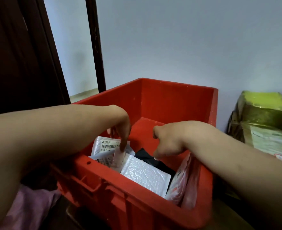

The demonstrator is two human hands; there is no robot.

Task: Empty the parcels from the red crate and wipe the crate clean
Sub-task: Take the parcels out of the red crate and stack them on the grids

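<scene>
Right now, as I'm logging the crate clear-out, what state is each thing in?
red crate: upright, parcels inside, not emptied.
white bubble mailer: flat inside, on top.
black parcel: inside, partly under the mailer.
labelled white parcel: inside, at the left.
pink parcel: upright against the right wall.
left hand: fingers straight down, touching a parcel.
right hand: fingers curled above black parcel; grip unclear.
taped boxes: outside, right of crate.

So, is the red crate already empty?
No, a white bubble mailer and a black parcel lie inside the red crate.
</scene>
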